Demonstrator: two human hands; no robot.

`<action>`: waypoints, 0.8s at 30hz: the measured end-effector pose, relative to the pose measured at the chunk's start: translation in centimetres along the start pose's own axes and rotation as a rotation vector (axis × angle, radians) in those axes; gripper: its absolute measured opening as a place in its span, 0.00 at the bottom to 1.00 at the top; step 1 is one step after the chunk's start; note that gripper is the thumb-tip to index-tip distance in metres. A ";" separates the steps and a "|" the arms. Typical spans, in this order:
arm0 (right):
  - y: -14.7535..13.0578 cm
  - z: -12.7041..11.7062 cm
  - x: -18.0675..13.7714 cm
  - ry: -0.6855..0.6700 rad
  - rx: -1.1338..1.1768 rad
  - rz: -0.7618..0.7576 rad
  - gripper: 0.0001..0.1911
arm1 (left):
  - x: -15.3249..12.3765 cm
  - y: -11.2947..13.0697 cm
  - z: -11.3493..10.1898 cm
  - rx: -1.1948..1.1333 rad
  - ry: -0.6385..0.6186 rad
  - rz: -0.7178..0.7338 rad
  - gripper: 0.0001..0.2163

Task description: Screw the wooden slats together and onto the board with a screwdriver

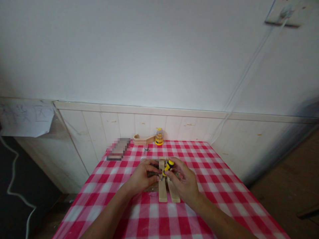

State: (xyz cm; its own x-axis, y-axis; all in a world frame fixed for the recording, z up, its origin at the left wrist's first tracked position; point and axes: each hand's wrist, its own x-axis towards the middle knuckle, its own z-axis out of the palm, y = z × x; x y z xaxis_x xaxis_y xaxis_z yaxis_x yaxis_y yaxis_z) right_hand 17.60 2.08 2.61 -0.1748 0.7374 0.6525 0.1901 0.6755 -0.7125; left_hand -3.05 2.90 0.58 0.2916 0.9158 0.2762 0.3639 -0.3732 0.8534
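Note:
My right hand (185,177) grips a yellow and black screwdriver (168,167), tilted with its lower end toward a pale wooden strip (162,194). At that end, a small dark bit (161,179) shows against the strip. From the left, my left hand (143,174) reaches to the same spot, thumb and fingertips drawn together at the strip's edge; what they pinch is too small to make out. A second wooden strip (175,196) lies just right of the first, partly under my right hand. Beneath both is a brownish flat piece (151,188), largely covered.
A yellow-based bit case (159,137) stands at the table's back edge beside a curved wooden piece (141,140). Small dark screws or bits (147,150) lie before them. A blurred-out flat object (119,149) rests back left. The checked tablecloth (139,222) meets a wall (174,124).

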 end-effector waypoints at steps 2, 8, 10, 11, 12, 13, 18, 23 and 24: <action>0.0 0.0 0.0 -0.002 0.009 0.008 0.22 | 0.0 0.0 0.0 0.002 0.009 -0.008 0.08; 0.1 0.1 0.1 0.007 0.049 0.029 0.22 | 0.0 0.1 0.0 -0.025 0.012 0.011 0.07; 0.1 0.2 0.1 0.016 0.054 0.027 0.22 | 0.0 0.0 0.0 -0.027 0.021 0.011 0.07; 0.1 0.2 0.1 0.021 0.051 0.024 0.22 | 0.0 0.0 0.0 -0.026 0.025 0.013 0.07; 0.2 0.3 0.2 0.030 0.043 0.015 0.23 | 0.0 0.0 0.0 -0.027 0.026 0.016 0.07; 0.2 0.3 0.2 0.039 0.029 0.000 0.23 | 0.0 0.0 0.0 -0.031 0.027 0.018 0.06; -0.1 0.0 0.4 0.009 -0.036 -0.127 0.22 | 0.1 0.0 0.0 -0.067 0.038 0.035 0.07; -0.9 -0.4 0.5 -0.063 -0.021 -0.127 0.24 | 0.2 0.1 0.0 -0.032 0.028 0.037 0.08; -0.9 -0.5 0.5 -0.066 -0.008 -0.113 0.24 | 0.2 0.1 0.0 -0.030 0.030 0.036 0.08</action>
State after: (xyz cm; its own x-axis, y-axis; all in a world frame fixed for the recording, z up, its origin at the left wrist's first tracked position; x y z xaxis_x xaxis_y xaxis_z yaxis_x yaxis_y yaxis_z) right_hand 17.78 1.86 3.69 -0.2589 0.6549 0.7100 0.1731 0.7546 -0.6329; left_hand -2.92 3.00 0.74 0.2773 0.9062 0.3192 0.3270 -0.4014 0.8555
